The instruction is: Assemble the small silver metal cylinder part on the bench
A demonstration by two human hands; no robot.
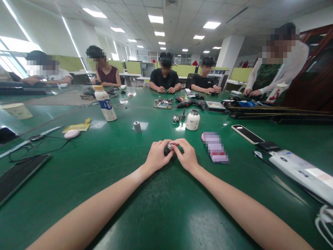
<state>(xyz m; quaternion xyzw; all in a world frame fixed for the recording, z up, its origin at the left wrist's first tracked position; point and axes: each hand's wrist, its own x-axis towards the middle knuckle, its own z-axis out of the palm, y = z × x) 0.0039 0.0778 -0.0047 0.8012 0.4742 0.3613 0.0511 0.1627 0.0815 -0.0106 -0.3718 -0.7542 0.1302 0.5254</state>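
My left hand (158,155) wraps around a small dark round piece with a silvery top (169,146), holding it just above the green table. The fingers of my right hand (186,155) pinch at the top of the same piece from the other side. Fingers cover much of it, so its exact kind is unclear. Beyond my hands stands a white bottle without a lid (193,121), its metal mouth showing. A small grey metal cylinder (137,127) stands upright to the left. Small dark and shiny metal parts (176,119) lie beside the bottle.
To the right lie a phone with a lit screen (215,147), a dark phone (247,134) and a white device (304,173). A drink bottle (105,104), mouse (71,134) and paper cup (17,110) are left. Power drills (191,103) and a circuit board (163,103) lie farther back; several people sit or stand around.
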